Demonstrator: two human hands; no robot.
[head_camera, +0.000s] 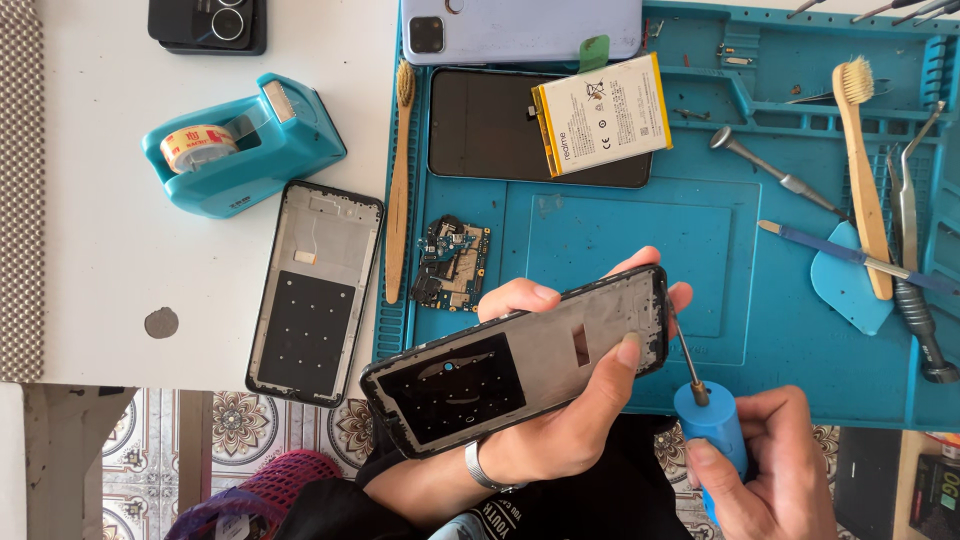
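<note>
My left hand (560, 420) grips a phone's black mid-frame (520, 360), held tilted over the front edge of the blue work mat (780, 370). Its fingers wrap the far side and the thumb rests on the grey inner plate. My right hand (770, 480) holds a blue-handled screwdriver (710, 420). The thin metal shaft points up-left and its tip touches the frame's right end.
A second phone frame (315, 290) lies on the white table beside a teal tape dispenser (240, 150). On the mat sit a circuit board (452, 263), a dark phone screen (490, 125), a white battery (600, 113), a phone back cover (520, 28), bamboo brushes (862, 170), tweezers and pry tools (850, 255).
</note>
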